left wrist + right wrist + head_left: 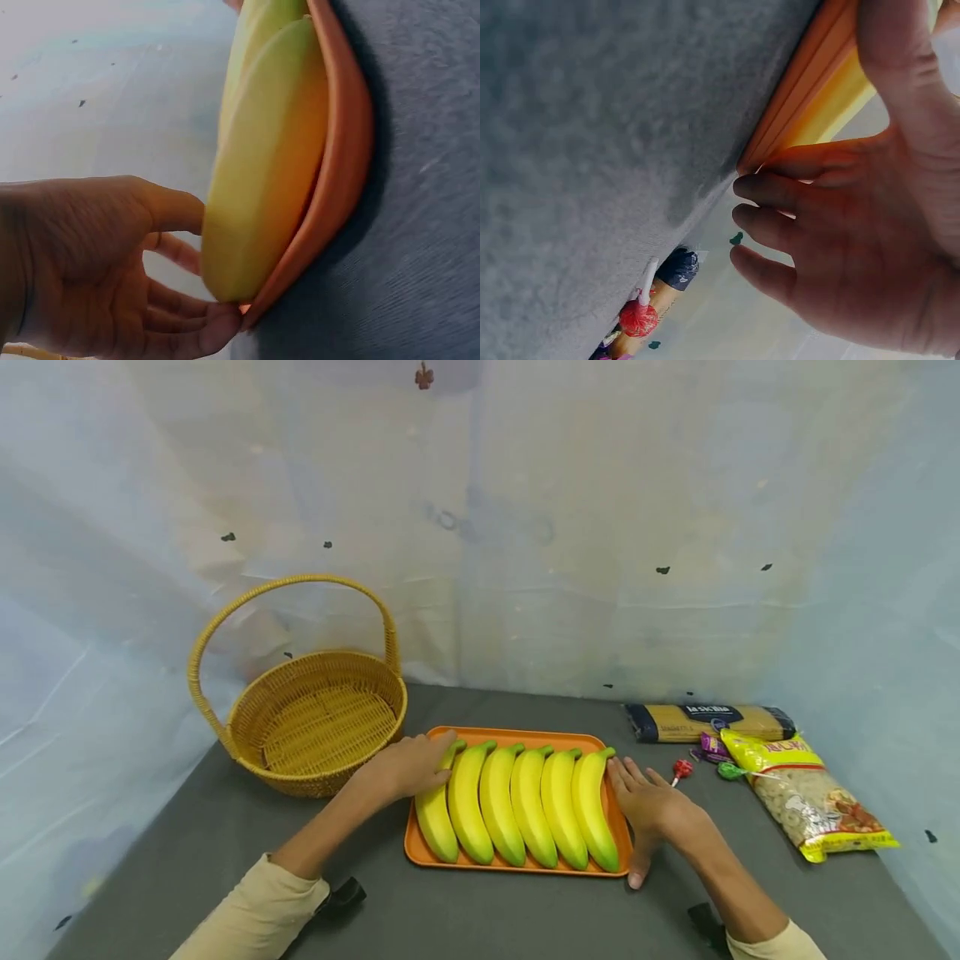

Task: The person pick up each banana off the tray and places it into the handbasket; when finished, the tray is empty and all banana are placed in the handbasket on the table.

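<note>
Several yellow bananas with green ends lie side by side in an orange tray. At the tray's far left corner is my left hand, its fingers extended over the rim beside the leftmost banana. In the left wrist view, fingertips meet the tray's corner, and the thumb side of the hand is against the banana. My right hand lies along the tray's right side, fingers straight and spread, thumb at the near right corner. Its fingertips are right at the tray's edge in the right wrist view.
A woven basket with a tall handle stands at the back left. To the right are a spaghetti pack, a yellow-edged snack bag, a red lollipop, a green lollipop and a purple wrapper. A pale curtain hangs behind.
</note>
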`<state>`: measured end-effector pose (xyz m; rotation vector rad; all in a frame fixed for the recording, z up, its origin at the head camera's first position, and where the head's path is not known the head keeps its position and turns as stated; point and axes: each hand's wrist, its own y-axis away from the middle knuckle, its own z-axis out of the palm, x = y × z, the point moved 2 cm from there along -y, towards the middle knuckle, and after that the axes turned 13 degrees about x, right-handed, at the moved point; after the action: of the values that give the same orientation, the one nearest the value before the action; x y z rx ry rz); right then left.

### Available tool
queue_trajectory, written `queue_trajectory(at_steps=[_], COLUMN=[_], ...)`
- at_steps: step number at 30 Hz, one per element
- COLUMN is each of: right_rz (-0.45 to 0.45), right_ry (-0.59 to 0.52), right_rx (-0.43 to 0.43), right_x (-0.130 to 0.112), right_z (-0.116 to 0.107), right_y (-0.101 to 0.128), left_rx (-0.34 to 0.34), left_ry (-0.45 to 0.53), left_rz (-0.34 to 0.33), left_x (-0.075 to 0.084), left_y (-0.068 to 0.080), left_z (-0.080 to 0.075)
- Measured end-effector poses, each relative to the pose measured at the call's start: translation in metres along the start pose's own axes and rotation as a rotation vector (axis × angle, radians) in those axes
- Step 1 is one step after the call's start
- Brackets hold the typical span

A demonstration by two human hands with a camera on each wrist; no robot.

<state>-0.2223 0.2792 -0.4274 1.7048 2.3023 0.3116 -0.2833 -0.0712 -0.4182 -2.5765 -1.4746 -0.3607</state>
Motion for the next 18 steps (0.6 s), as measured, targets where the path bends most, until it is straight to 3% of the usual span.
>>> queue_trajectory(at_steps=[5,11,16,18], right_rz=[0.016,0.025,0.01,0.012], right_ry=[-0.005,-0.025,-0.034,-0.04], right_rx=[0.017,-0.002,0.003,-0.012], right_x=[-0.006,-0.003,-0.007,-0.005], right_z=[-0.002,-0.001,-0.004,-0.002], right_y=[0.008,0.005,0.007,0.01], left_rx=[0.048,0.017,0.022,0.025], left_ry=[-0.011,-0.035,-0.069,-0.041], left_rz=[-0.029,-0.099,-0.113,-0.108], left_x=[0.004,0.005,0.005,0.007], left_y=[0.008,0.014,0.011,0.01], left_z=[0.005,-0.001,-0.003,0.0])
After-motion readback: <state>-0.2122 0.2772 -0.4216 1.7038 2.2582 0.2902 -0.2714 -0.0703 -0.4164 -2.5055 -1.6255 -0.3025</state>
